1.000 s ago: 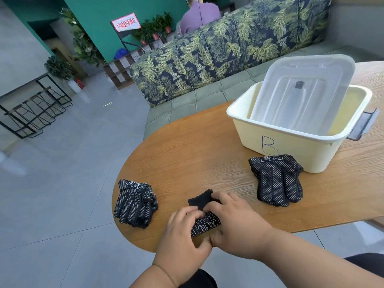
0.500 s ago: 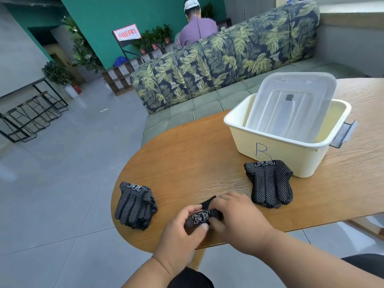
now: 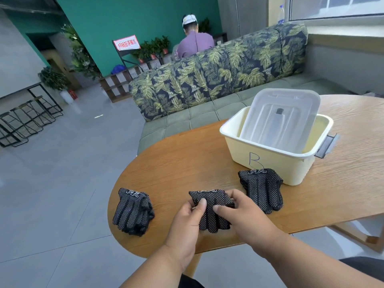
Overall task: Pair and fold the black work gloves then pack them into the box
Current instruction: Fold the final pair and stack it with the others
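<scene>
at about eight o'clock on the wooden table [image 3: 342, 183] lies the left glove pair [image 3: 133, 213], stacked and flat, cuffs pointing away from the person, touched by neither hand. moving toward six o'clock, the left hand [image 3: 187, 221] grips the left edge of the middle glove pair [image 3: 209, 210], thumb laid over the dotted face and the other fingers tucked behind the fabric. the right hand [image 3: 243, 213] holds the opposite edge the same way, thumb on top, fingers curled round the cuff end. so both hands are closed on this one bundle, which sits at the near edge of the table with its fingers hanging toward the person.

at about three o'clock from that bundle the right glove pair [image 3: 261, 190] rests flat, just touching the front wall of the cream box [image 3: 270, 163] marked with a letter b. a clear lid [image 3: 280, 119] leans inside the box, taking up much of the opening.

these knitted gloves look light and limp, with rubber dots that should grip skin well, so slipping seems unlikely; sagging and unfolding is the likelier trouble. the firmest hold is probably across the cuff band and the folded middle, pinching both layers together. the lid may need shifting before anything goes in.
</scene>
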### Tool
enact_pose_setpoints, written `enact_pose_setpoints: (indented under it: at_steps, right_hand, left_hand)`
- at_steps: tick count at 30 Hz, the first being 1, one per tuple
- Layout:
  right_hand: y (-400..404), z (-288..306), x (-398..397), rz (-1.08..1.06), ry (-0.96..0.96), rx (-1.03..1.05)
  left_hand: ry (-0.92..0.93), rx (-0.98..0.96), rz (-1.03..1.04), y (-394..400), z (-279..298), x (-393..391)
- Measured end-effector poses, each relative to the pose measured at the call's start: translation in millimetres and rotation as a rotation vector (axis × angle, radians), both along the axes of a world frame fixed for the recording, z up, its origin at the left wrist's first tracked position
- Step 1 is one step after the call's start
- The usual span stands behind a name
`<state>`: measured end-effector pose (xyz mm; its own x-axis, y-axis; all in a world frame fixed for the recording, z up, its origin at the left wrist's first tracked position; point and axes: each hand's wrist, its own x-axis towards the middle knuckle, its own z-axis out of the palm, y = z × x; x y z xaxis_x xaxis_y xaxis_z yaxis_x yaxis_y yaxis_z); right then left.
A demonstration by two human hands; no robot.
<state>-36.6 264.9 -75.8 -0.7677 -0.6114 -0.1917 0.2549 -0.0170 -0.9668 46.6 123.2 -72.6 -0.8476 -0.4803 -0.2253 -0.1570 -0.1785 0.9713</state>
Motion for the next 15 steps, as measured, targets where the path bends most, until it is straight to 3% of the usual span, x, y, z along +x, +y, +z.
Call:
enact_pose_setpoints:
  at_steps: [9,15]
  right_hand:
    - [18,19,-8,-0.147,0.154,0.119]
    - [40,32,-21,-0.466,0.191,0.165]
  left_hand:
    - [-0.016,-0.030,-0.028,24,15,-31]
    - [-0.013,-0.058,-0.092,49,22,-67]
